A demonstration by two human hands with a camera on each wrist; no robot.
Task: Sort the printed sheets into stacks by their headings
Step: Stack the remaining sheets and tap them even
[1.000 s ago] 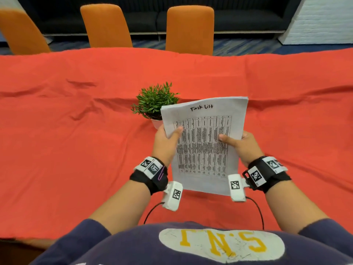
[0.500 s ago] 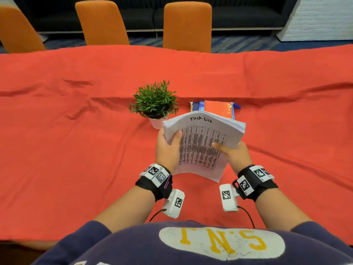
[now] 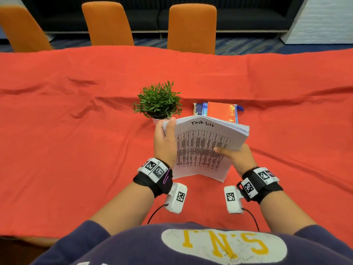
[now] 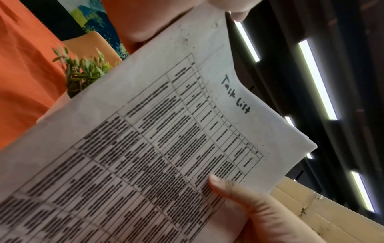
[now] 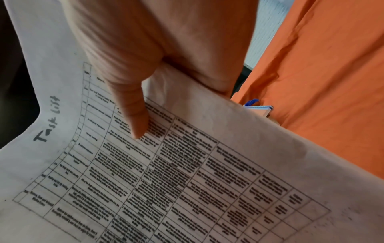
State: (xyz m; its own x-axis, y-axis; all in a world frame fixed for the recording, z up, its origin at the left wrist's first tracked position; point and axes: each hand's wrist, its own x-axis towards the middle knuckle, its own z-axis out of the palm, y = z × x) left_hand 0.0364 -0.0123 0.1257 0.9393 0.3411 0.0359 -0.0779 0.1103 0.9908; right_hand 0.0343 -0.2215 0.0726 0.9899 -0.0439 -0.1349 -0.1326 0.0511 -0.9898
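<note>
**Bundle in both hands, top sheet reads "Task list": peel it off cleanly**

Head view: The sheaf of printed sheets (image 3: 202, 148) is held above the desk (image 3: 76, 150), not resting on it. Left hand (image 3: 165, 144) is clamped on the bundle's left edge, thumb on the printed face near the top corner. Right hand (image 3: 236, 157) is clamped on the right edge lower down, thumb on the table of text, fingers hidden beneath. The bundle bows upward between the two grips. Just beyond the left grip stands a small potted plant (image 3: 158, 102); beyond the right grip lie some books (image 3: 217, 111). No sorted stacks visible on the cloth.

Left wrist view: Handwritten heading (image 4: 235, 93) is legible, "Task list". The other hand's thumb (image 4: 232, 190) presses the page at its near edge.

Right wrist view: Thumb (image 5: 133, 105) lies flat on the print. The page edge curls up beside it.

Judgement: the step in hand is reading the heading and freeing the top sheet.
- Slide the right thumb sideways to shear off one page only. A thick bundle tends to give up two.
- Keep the left grip firm so the rest stays squared.
- Lay the sheet on open cloth to either side of the grips, well short of the plant.
- Leave room for further headings.
</note>
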